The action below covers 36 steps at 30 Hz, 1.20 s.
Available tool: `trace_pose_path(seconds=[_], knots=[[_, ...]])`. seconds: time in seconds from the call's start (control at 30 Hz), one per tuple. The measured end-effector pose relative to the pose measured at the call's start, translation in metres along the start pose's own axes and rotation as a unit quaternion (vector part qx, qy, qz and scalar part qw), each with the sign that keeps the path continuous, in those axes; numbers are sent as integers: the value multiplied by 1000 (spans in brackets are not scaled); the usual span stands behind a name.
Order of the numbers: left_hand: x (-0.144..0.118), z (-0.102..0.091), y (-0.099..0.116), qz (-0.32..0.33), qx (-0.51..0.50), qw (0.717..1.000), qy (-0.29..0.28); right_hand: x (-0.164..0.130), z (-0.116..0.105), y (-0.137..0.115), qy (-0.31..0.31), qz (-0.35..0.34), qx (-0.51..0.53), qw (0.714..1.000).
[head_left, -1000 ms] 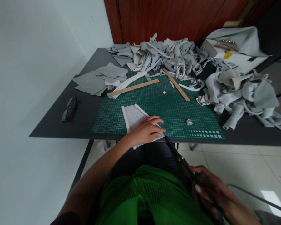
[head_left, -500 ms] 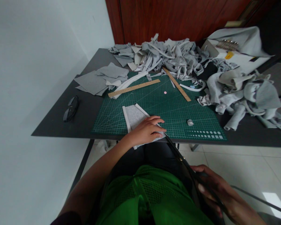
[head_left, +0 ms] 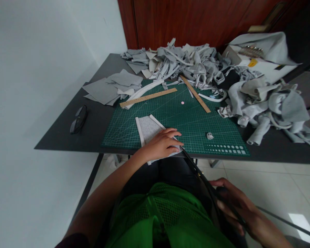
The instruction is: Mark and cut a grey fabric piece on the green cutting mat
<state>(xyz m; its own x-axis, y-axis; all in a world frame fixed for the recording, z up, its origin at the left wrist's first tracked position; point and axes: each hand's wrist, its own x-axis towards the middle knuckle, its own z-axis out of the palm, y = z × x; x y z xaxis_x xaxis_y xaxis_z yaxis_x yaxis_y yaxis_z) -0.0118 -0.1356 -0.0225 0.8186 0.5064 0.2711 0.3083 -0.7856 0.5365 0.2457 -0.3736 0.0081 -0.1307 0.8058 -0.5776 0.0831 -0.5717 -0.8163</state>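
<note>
- Green cutting mat (head_left: 196, 120) on the dark table (head_left: 98, 120), heaped grey scraps (head_left: 191, 62) behind.
- Grey fabric piece (head_left: 147, 128) at the mat's near edge, pinned flat under the open left hand (head_left: 161, 144).
- Black scissors (head_left: 201, 179) gripped in the right hand (head_left: 237, 206), blade tips touching the fabric's near right corner.

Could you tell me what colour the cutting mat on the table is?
The cutting mat is dark green with a pale grid, seen in the head view.

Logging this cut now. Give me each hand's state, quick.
Left hand: open, pressed flat on the grey fabric at the mat edge.
Right hand: closed on the scissors, blade tips at the fabric.
</note>
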Motion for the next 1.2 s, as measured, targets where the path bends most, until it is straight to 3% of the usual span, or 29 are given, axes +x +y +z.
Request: trace_pose_path(seconds=[0.23,0.47,0.8,1.2], knots=[[0,-1,1,2,-11,1000,-6,9,0,-1,-2,-4,-10,1000],[-2,0,4,-3,-34,999,40,9,0,0,12,4,15,1000],[-2,3,0,-16,-23,999,26,5,15,-8,42,6,53,998],[-2,4,-2,-17,-19,999,27,8,3,4,16,-3,-8,1000]])
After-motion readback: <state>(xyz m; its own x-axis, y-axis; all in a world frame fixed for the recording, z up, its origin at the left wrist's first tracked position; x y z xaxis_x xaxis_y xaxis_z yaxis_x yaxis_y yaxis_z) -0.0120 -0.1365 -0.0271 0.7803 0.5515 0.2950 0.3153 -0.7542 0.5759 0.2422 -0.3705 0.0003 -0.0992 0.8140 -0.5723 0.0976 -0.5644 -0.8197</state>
